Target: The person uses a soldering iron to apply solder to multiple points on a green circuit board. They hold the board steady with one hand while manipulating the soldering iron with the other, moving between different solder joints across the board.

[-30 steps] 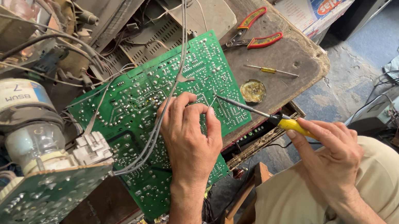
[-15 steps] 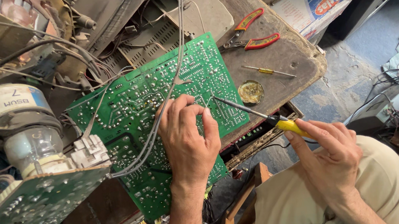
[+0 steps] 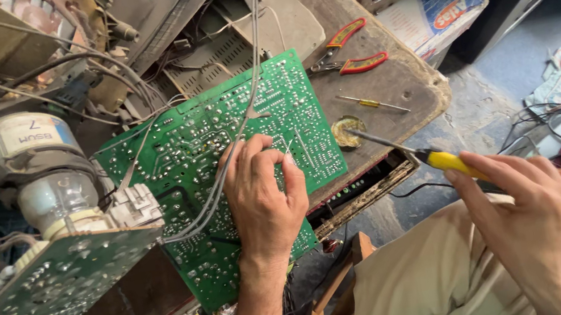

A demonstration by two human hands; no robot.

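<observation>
- Left hand point(image 3: 265, 203) flat on green circuit board point(image 3: 223, 165), pinching thin solder wire point(image 3: 288, 147).
- Right hand point(image 3: 530, 217) grips yellow-handled soldering iron point(image 3: 412, 154), tip over flux tin point(image 3: 348, 131) near table point(image 3: 409, 81) edge.

— Board point(image 3: 216, 166)'s bright green w/ tiny silver dots & pale lines. Iron point(image 3: 434, 158) handle?
— Yellow, metal tip. Pliers point(image 3: 346, 53) have red-orange grips. Small screwdriver point(image 3: 371, 103) is yellow too.
— Trousers point(image 3: 423, 284)?
— Beige. Wires point(image 3: 234, 142) grey.

bare wood right of circuit board point(image 3: 223, 165); pliers point(image 3: 346, 53), screwdriver point(image 3: 371, 103) (thin), flux tin point(image 3: 348, 131) crowd it; cables point(image 3: 244, 104) cross board
</observation>
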